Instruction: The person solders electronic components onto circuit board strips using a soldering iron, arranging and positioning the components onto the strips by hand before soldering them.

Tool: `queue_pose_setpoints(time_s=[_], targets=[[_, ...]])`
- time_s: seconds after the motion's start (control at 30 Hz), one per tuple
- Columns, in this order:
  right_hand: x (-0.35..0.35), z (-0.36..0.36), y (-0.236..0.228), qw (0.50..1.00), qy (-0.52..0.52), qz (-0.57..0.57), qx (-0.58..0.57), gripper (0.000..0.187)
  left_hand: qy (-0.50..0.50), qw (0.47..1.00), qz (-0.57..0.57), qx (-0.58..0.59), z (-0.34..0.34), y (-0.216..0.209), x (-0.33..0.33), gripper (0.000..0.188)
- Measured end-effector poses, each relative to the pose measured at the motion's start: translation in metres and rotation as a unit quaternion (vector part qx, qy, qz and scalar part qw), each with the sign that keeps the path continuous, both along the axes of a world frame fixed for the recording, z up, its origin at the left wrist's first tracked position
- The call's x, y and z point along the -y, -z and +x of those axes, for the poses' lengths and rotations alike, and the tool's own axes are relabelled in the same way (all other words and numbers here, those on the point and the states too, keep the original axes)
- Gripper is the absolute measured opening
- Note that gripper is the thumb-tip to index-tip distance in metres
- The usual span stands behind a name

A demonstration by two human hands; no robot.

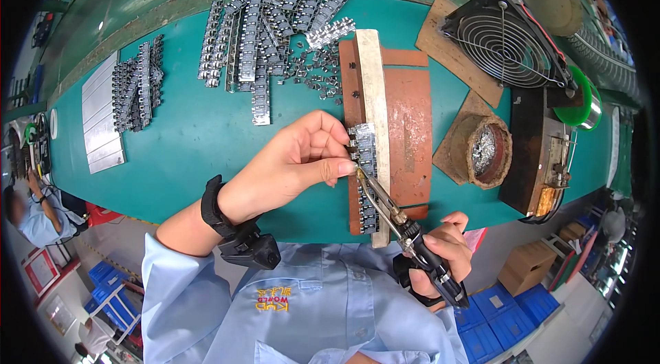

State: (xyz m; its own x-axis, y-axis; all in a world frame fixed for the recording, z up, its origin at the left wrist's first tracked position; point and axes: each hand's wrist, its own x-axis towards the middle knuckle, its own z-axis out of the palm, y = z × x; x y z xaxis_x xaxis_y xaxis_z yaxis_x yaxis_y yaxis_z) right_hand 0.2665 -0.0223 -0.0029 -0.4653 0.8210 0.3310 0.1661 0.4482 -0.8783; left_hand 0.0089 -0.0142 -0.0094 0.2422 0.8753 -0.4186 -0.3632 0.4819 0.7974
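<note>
My right hand is closed around the black handle of a soldering iron with a thin metal tube alongside its shaft. The iron's tip points up and left and meets the edge of a circuit board strip, close to my left thumb. That strip lies lengthwise on a brown fixture against a pale bar. My left hand is closed in a pinch at the strip's left edge. Whatever its fingertips hold is hidden or too small to name.
Several board strips lie piled at the back, beside loose small metal parts. More strips rest on a metal plate at left. To the right are a fan, a pot of solder scraps and a solder spool.
</note>
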Motion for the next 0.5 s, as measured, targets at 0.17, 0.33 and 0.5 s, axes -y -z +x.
queue_pose_setpoints(time_s=[0.17,0.33,0.5], targets=[[0.003,0.003,0.011,1.000,0.000,0.011,-0.019,0.041,0.002,1.000,-0.001,0.002,-0.001,0.000,0.000,0.020],[0.016,-0.008,0.029,0.982,0.144,-0.065,-0.105,0.044,0.000,1.000,-0.007,0.002,0.002,-0.002,-0.002,0.020],[0.013,-0.006,0.035,0.985,0.139,-0.052,-0.091,0.043,0.011,1.000,-0.003,-0.002,0.000,-0.004,0.000,0.021]])
